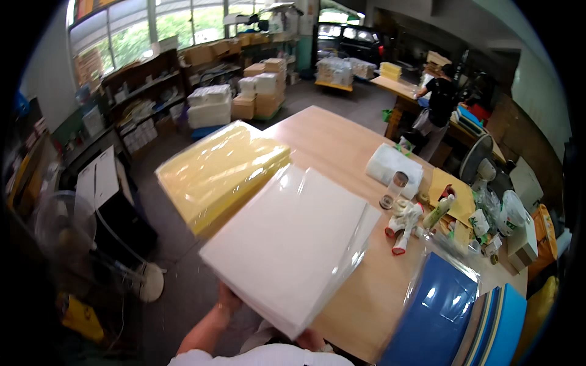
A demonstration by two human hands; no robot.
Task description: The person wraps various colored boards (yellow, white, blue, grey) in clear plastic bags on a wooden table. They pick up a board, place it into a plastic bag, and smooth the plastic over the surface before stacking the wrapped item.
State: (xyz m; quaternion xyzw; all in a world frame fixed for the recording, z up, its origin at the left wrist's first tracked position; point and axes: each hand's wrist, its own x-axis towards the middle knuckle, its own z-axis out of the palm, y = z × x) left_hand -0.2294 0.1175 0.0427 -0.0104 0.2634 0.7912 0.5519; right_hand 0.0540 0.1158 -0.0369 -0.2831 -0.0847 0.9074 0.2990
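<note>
White stack (293, 238) of flat sheets, wrapped in clear plastic, fills the middle of the view, over the near left edge of a pale wooden table (339, 146). The left hand (229, 299) is at its near left edge, with the stack just above and beyond it; the fingers go out of sight beneath. The right hand (311, 340) is just below and to the right of the stack's nearest corner, mostly hidden, so contact there cannot be told. Whether either hand is spread, pressed together or pinching cannot be told. The stack sits askew to the viewer, one corner pointing down toward the person's body; its long axis seems to run from the lower left to the upper right. Its broad upper face is plain, smooth and matte-looking, with soft creases at the far corner. Bright, glossy streaks show where loose plastic gathers along the right side, and many thin layers show there. Whether it touches the table is hidden. Just beyond it to the left lies a yellow wrapped stack (223, 174), shiny with reflections. At the lower right is a dark blue wrapped stack (433, 302).
</note>
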